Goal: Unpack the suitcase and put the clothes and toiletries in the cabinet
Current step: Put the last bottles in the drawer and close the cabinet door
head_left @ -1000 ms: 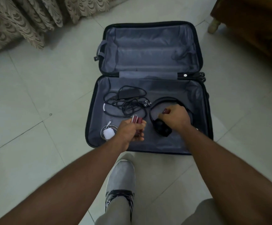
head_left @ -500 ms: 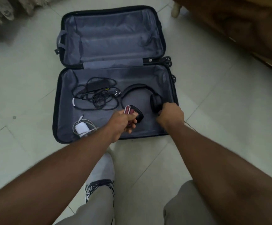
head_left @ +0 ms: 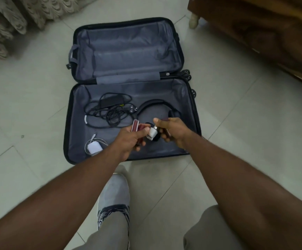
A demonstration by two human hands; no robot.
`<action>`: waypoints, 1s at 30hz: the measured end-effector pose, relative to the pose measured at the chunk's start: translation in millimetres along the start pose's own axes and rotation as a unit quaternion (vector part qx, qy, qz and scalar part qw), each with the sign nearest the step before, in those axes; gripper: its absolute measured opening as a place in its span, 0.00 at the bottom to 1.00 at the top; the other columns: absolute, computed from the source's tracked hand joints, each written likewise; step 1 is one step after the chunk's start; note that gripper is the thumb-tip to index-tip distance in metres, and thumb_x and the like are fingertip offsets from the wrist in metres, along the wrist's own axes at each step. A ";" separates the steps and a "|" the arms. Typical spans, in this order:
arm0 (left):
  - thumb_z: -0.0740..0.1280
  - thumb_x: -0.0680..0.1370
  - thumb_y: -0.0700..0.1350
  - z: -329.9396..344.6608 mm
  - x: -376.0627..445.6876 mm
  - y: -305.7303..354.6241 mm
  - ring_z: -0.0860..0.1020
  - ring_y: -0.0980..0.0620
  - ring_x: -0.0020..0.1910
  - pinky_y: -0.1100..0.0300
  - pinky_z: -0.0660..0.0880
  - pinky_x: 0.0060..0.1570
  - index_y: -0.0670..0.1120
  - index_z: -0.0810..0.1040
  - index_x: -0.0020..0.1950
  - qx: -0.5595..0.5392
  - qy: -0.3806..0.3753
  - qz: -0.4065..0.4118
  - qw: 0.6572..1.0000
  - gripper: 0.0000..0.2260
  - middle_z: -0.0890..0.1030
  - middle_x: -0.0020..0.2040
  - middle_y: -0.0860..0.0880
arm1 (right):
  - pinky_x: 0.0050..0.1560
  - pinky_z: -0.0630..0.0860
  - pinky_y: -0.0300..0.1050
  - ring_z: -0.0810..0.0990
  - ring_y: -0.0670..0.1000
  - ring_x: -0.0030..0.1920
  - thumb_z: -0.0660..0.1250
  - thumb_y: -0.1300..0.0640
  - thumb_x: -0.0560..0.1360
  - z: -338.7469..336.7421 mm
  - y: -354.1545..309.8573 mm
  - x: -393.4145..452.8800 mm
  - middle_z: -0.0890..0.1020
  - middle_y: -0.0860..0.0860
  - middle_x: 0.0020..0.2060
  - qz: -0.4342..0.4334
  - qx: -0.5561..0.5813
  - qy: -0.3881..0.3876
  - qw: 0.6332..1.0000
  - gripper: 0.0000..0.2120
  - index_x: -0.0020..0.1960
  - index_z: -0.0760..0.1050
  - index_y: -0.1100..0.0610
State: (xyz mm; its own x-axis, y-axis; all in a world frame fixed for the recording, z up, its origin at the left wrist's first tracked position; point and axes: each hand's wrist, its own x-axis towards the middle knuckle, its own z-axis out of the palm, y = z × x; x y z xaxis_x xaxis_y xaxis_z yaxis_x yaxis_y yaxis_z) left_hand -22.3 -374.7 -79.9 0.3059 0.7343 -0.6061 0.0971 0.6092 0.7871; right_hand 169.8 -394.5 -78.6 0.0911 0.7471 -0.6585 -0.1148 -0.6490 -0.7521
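Suitcase (head_left: 128,83): open flat on the tiled floor (head_left: 29,105), lid half at 12 o'clock, base half nearer the person. Left hand (head_left: 130,139): raised over the base half's near edge, fingers clenched round dark red tubes (head_left: 136,125), probably lip gloss, their ends jutting toward 11 o'clock; same grasp as half a second ago. Right hand (head_left: 173,132): changed since the earlier frame, when it sat at the base half's right edge beside the headphone cup; it now meets the left hand, pinching a small silver-capped bottle (head_left: 152,132) between thumb and fingers, with further dark red items in the palm, not identifiable. Headphones (head_left: 157,105): black, at 3 o'clock in the base half, partly hidden behind both hands. Black power adapter with tangled cable (head_left: 110,109): at 11 o'clock in the base half, unmoved. White charger with cord (head_left: 94,147): at 7 o'clock in the base half, unmoved. Grey shoe (head_left: 116,192): on the floor just below the suitcase. Curtain (head_left: 11,18): at 10 o'clock. Wooden furniture (head_left: 263,33): at 2 o'clock.
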 end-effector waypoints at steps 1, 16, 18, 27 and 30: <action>0.74 0.78 0.43 -0.1 -1.0 0.0 0.75 0.53 0.30 0.63 0.65 0.24 0.43 0.84 0.60 -0.007 0.001 -0.001 1.000 0.12 0.83 0.42 0.48 | 0.30 0.68 0.41 0.74 0.50 0.29 0.77 0.43 0.74 9.3 -1.2 1.9 0.79 0.52 0.32 0.007 0.006 0.019 1.000 0.16 0.42 0.79 0.55; 0.70 0.79 0.40 -53.6 -5.9 10.1 0.77 0.51 0.29 0.61 0.71 0.24 0.36 0.81 0.59 -0.086 0.122 -0.011 0.989 0.11 0.87 0.49 0.38 | 0.30 0.73 0.41 0.83 0.53 0.31 0.76 0.64 0.69 84.5 -18.0 14.6 0.86 0.59 0.39 0.061 0.058 0.006 0.996 0.09 0.49 0.83 0.62; 0.70 0.80 0.46 -61.9 -4.5 16.6 0.78 0.52 0.31 0.61 0.71 0.27 0.38 0.82 0.58 -0.095 0.126 -0.020 0.987 0.12 0.87 0.47 0.41 | 0.31 0.72 0.40 0.84 0.53 0.32 0.75 0.64 0.69 80.9 -23.5 11.3 0.87 0.58 0.43 0.053 0.088 0.010 0.995 0.09 0.49 0.83 0.60; 0.69 0.82 0.55 -40.9 -108.8 119.7 0.79 0.52 0.35 0.60 0.76 0.32 0.44 0.83 0.54 -0.005 0.099 -0.119 0.988 0.14 0.83 0.40 0.46 | 0.35 0.78 0.44 0.85 0.57 0.39 0.65 0.58 0.78 81.4 -61.8 -125.9 0.86 0.57 0.44 0.124 0.256 0.040 0.958 0.09 0.56 0.80 0.59; 0.69 0.82 0.54 -20.2 -184.0 178.4 0.80 0.52 0.36 0.58 0.76 0.34 0.43 0.83 0.55 0.022 0.063 -0.126 0.990 0.15 0.83 0.42 0.46 | 0.40 0.78 0.46 0.85 0.58 0.42 0.62 0.60 0.78 80.1 -104.1 -210.0 0.85 0.58 0.45 0.127 0.272 0.047 0.953 0.10 0.56 0.79 0.59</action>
State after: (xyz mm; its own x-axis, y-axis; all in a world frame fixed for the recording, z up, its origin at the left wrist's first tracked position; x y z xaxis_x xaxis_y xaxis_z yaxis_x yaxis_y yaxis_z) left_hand -80.4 -395.1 169.7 0.1472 0.5939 -0.7909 0.1972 0.7660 0.6119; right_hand 83.4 -472.3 140.2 0.0776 0.5433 -0.8359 -0.6378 -0.6174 -0.4605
